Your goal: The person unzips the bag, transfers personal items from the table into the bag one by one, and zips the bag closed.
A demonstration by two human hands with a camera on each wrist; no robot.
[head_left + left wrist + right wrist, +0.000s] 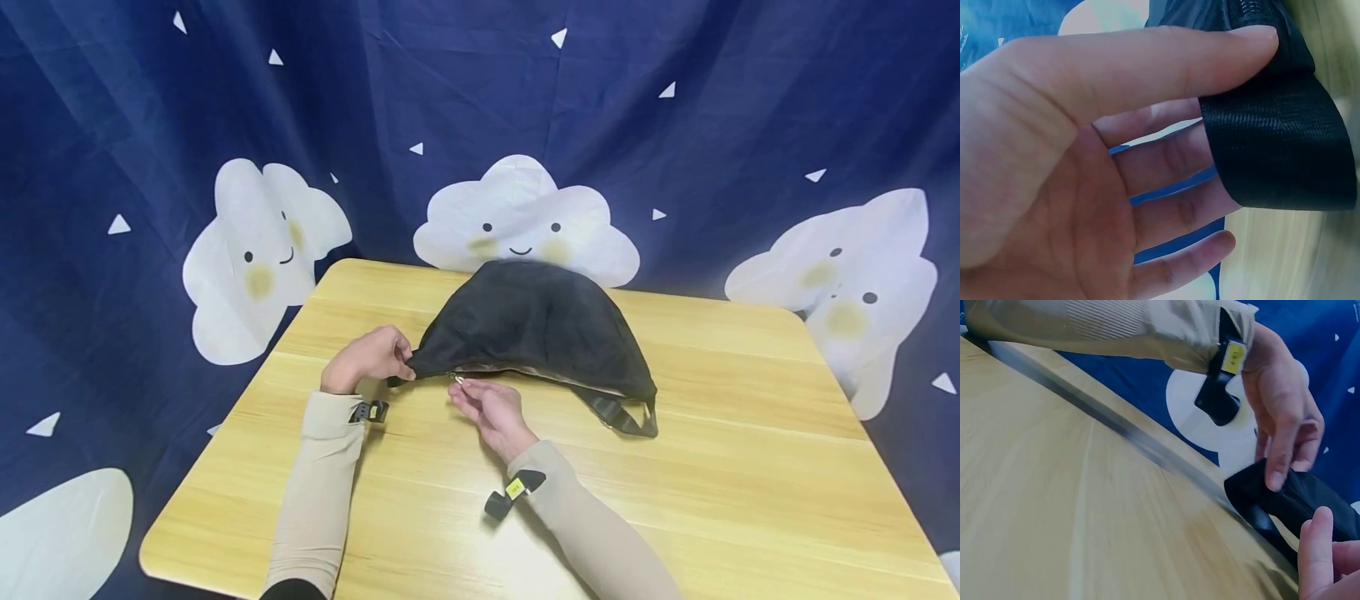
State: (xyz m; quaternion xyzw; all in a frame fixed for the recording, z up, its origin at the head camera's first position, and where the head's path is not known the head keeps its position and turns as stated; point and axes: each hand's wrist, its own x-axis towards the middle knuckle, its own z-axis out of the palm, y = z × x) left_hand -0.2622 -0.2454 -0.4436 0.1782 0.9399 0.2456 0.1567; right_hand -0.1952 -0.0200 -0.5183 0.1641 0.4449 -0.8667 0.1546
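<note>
A black fabric sling bag (536,321) lies on the table, its curved side toward the curtain and its zipped edge toward me. My left hand (369,358) pinches the bag's left end, where a black webbing strap (1279,150) begins. In the left wrist view the thumb presses on top, close to the zipper teeth (1252,9). With thumb and fingertips, my right hand (497,414) pinches the small metal zipper pull (459,380) near that end. To its right the zipper gapes, showing a brownish lining (517,369). In the right wrist view the pull cannot be made out.
The bag stands on a light wooden table (750,467) with rounded corners. A strap loop (630,421) hangs from the bag's right end onto the tabletop. Behind the table hangs a dark blue curtain (480,92) with white clouds.
</note>
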